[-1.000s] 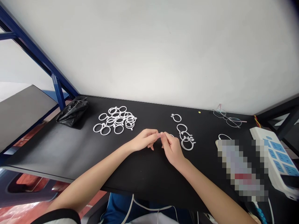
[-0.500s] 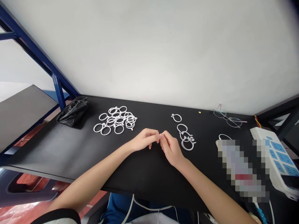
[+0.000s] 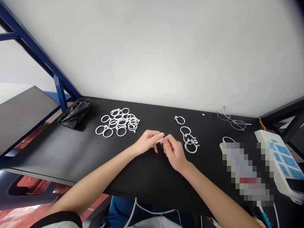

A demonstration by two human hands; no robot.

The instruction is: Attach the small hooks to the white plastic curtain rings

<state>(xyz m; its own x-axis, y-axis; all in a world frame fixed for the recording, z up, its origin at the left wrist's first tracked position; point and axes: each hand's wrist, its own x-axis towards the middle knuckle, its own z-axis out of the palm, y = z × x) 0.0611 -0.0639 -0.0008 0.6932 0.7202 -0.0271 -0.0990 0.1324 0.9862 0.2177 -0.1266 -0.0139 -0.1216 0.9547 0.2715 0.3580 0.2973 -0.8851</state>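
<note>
1. Head view, hands: the left hand (image 3: pixel 148 142) sits just left of the right hand (image 3: pixel 174 151), both low over the tabletop with their fingertips meeting. The left hand is closed to a pinch, with thumb and forefinger gripping a small white plastic piece (image 3: pixel 160 140). The right hand is curled, its fingertips right at the piece's other end. Whether they grip it or only touch it is hidden.
2. Head view, the piece: it lies between the two hands, mostly hidden by the fingers. Its long axis runs nearly level, from the left fingertips across to the right fingertips, tilting slightly. The left hand is the nearer, holding more of it. Its full shape cannot be told.
3. Head view, left of the hands: beyond and left of the left hand lies a heap of white plastic curtain rings (image 3: pixel 118 122), well apart from the fingers. Farther left lies a black plastic bag (image 3: pixel 74 113).
4. Head view, right of the hands: just beyond the right hand lies a loose group of rings (image 3: pixel 189 140), the closest of them near its knuckles. One single ring (image 3: pixel 180 120) lies past them. Farther right are a pair of glasses (image 3: pixel 231 119) and a power strip (image 3: pixel 273 155), all on the black tabletop (image 3: pixel 142 177).
</note>
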